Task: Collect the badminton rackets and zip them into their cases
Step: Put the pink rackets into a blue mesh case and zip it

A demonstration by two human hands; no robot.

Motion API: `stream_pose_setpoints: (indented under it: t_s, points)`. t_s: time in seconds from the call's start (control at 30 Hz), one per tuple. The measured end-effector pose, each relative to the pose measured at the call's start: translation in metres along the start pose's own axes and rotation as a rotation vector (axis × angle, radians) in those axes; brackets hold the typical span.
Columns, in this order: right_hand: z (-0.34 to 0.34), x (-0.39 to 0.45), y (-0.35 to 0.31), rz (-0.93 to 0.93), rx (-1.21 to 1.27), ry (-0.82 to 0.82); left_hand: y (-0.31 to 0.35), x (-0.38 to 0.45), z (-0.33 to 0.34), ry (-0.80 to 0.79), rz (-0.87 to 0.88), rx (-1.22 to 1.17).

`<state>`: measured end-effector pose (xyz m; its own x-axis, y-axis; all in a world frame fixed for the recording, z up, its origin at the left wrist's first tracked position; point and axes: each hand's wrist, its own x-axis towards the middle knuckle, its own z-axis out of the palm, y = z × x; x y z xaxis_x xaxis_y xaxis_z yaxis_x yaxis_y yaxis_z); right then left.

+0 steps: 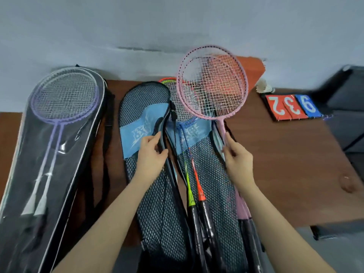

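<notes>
My right hand (237,158) grips the shafts of two pink rackets (211,82), whose heads are lifted above the table. My left hand (150,154) pinches the black zipper edge of a mesh case with a blue band (145,123), which lies open. In the lower half of that case (212,174) lie a green-throated racket (190,196) and an orange-throated racket (201,192), handles toward me. At the left, two purple rackets (64,95) lie inside a black case with a clear front (49,154).
All of it lies on a brown wooden table (285,164) against a grey wall. A flip scoreboard with red and blue number cards (291,107) and a shuttlecock (263,85) sit at the back right. An orange cloth (250,69) lies behind the pink rackets.
</notes>
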<state>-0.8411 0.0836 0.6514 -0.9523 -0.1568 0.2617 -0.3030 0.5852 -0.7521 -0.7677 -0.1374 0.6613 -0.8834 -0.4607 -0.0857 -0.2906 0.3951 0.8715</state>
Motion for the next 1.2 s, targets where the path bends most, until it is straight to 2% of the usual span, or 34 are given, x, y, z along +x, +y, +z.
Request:
stream_pose_setpoints:
  t_s: [0.33, 0.43, 0.6, 0.73, 0.8, 0.87, 0.97, 1.07, 1.2]
  points:
    - [-0.055, -0.031, 0.002, 0.026, 0.172, -0.087, 0.049, 0.033, 0.017, 0.079, 0.003, -0.212]
    - [-0.058, -0.04, 0.003, 0.062, 0.243, -0.115, 0.056, 0.032, 0.017, 0.118, -0.005, -0.194]
    - [-0.046, -0.053, 0.014, 0.149, 0.292, -0.217, 0.042, 0.008, 0.016, 0.158, 0.014, -0.168]
    - [-0.042, -0.066, 0.023, 0.192, 0.266, -0.291, 0.022, -0.004, 0.013, 0.167, -0.126, -0.183]
    - [-0.043, -0.071, 0.027, 0.207, 0.27, -0.328, 0.013, -0.008, 0.01, 0.16, -0.132, -0.215]
    - [-0.046, -0.077, 0.032, 0.206, 0.262, -0.356, 0.006, -0.011, 0.008, 0.122, -0.061, -0.158]
    - [-0.051, -0.087, 0.039, 0.138, 0.19, -0.363, -0.002, -0.015, 0.008, 0.043, 0.06, 0.101]
    - [-0.056, -0.094, 0.044, 0.085, 0.132, -0.331, -0.003, -0.02, 0.01, 0.123, 0.049, 0.193]
    - [-0.061, -0.1, 0.048, 0.002, 0.023, -0.297, 0.006, -0.023, 0.012, 0.28, -0.051, 0.024]
